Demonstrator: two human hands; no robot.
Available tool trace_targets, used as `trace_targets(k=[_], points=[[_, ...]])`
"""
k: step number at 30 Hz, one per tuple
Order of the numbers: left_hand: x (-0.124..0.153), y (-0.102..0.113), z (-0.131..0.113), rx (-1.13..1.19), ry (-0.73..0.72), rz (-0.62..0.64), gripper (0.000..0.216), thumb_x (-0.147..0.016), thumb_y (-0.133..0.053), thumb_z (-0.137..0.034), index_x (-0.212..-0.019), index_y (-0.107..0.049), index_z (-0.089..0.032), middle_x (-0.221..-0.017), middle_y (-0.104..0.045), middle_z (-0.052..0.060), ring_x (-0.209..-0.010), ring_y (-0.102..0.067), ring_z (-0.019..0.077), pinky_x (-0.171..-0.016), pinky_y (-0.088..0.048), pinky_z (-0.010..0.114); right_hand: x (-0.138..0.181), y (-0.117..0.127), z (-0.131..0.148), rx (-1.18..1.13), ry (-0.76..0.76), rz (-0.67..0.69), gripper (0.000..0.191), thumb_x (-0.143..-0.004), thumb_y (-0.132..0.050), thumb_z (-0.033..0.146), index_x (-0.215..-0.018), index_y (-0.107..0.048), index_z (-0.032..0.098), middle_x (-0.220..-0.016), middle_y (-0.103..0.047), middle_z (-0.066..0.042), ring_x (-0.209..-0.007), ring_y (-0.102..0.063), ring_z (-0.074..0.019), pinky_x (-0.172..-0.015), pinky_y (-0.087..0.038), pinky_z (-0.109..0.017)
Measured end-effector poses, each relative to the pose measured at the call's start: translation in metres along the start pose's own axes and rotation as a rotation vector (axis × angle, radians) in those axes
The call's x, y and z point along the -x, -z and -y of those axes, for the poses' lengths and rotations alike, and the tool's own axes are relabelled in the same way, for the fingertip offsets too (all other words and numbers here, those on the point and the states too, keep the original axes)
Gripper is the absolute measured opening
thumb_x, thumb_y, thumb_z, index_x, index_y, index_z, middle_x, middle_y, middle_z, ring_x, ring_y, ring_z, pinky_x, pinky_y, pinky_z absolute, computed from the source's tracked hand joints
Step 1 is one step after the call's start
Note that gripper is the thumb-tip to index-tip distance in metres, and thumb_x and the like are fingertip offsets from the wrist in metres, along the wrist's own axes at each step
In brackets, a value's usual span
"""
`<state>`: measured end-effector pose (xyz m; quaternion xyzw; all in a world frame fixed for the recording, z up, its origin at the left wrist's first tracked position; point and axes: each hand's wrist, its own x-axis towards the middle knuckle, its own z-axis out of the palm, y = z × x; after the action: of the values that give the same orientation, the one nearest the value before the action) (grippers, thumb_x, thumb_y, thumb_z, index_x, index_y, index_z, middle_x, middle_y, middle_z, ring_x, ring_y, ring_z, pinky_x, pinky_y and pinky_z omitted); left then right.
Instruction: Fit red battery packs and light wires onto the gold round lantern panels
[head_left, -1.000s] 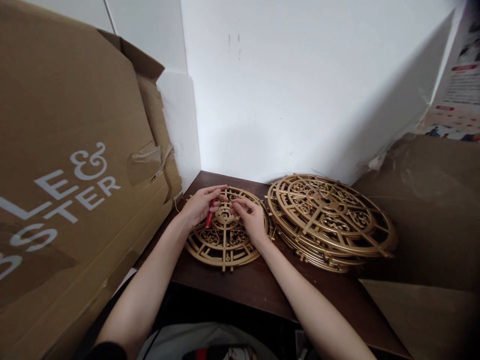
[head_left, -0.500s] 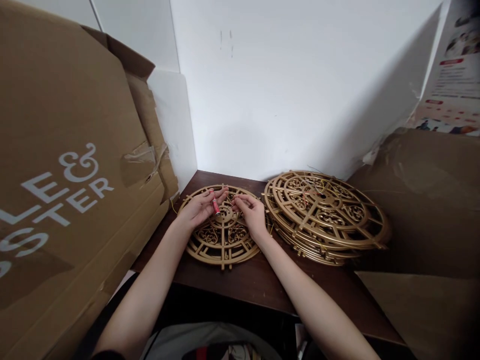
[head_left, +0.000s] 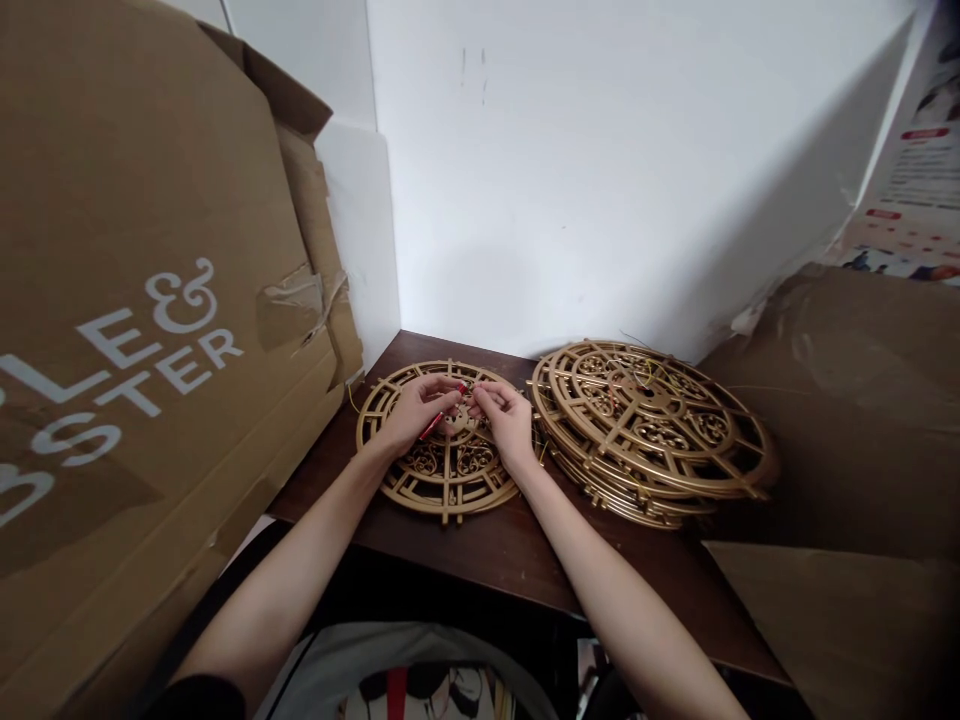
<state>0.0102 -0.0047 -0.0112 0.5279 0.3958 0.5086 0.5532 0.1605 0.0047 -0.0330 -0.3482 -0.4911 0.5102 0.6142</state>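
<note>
A gold openwork disc (head_left: 442,478) lies flat on the dark wooden table (head_left: 487,555), close to its front edge. Both hands rest over the disc's centre. My left hand (head_left: 414,416) is closed on a small red cylinder (head_left: 433,424) that slants across its fingers. My right hand (head_left: 508,420) has its fingertips pinched together right beside the red cylinder's upper end; whatever it pinches is too small to name. Thin yellow wire shows near the disc's edges.
A stack of several similar gold discs (head_left: 649,430) with thin wires sits to the right on the table. A large printed cardboard box (head_left: 142,330) leans at the left. Brown cardboard sheets (head_left: 855,400) fill the right side. White walls stand behind.
The red cylinder has turned from upright between my left fingers to slanting lower in the hand. Both hands have drawn closer together over the disc's centre.
</note>
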Motion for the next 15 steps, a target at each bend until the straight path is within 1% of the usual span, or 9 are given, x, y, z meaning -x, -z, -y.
trace_targets(k=[4,7,11,15], points=[[0.0014,-0.0001,0.0000,-0.064,-0.033,0.039,0.028,-0.072,-0.073,-0.030,-0.091,-0.062,-0.013,-0.073,-0.060,0.000,-0.059,-0.056,0.0112,-0.046,-0.053,0.023,0.0024,-0.0015,0.0008,0.041,0.016,0.023,0.027,-0.070,-0.072,0.041,-0.081,-0.068,0.017,-0.065,-0.068,0.000,-0.055,-0.060,-0.0129,-0.056,-0.050,-0.026],[0.0013,0.0004,0.0009,-0.051,-0.070,0.056,0.028,-0.074,-0.070,-0.029,-0.096,-0.060,-0.013,-0.070,-0.057,-0.002,-0.055,-0.055,0.0098,-0.045,-0.052,0.022,0.0052,-0.0032,0.0022,0.069,0.025,0.036,0.027,-0.070,-0.072,0.042,-0.081,-0.069,0.018,-0.064,-0.068,0.000,-0.054,-0.060,-0.0133,-0.055,-0.050,-0.026],[0.0015,0.0004,0.0001,-0.036,-0.108,0.086,0.034,-0.075,-0.070,-0.028,-0.105,-0.058,-0.015,-0.069,-0.055,-0.003,-0.052,-0.055,0.0091,-0.043,-0.051,0.022,0.0076,-0.0040,0.0028,0.103,0.025,0.033,0.026,-0.071,-0.071,0.042,-0.081,-0.069,0.018,-0.064,-0.068,0.000,-0.053,-0.060,-0.0134,-0.054,-0.050,-0.026],[0.0027,0.0003,-0.0013,-0.040,-0.119,0.102,0.033,-0.076,-0.070,-0.028,-0.105,-0.060,-0.015,-0.068,-0.054,-0.004,-0.052,-0.055,0.0089,-0.043,-0.050,0.021,0.0085,-0.0042,0.0028,0.125,0.021,0.023,0.026,-0.072,-0.070,0.041,-0.082,-0.069,0.018,-0.064,-0.068,0.000,-0.053,-0.061,-0.0136,-0.054,-0.051,-0.026]])
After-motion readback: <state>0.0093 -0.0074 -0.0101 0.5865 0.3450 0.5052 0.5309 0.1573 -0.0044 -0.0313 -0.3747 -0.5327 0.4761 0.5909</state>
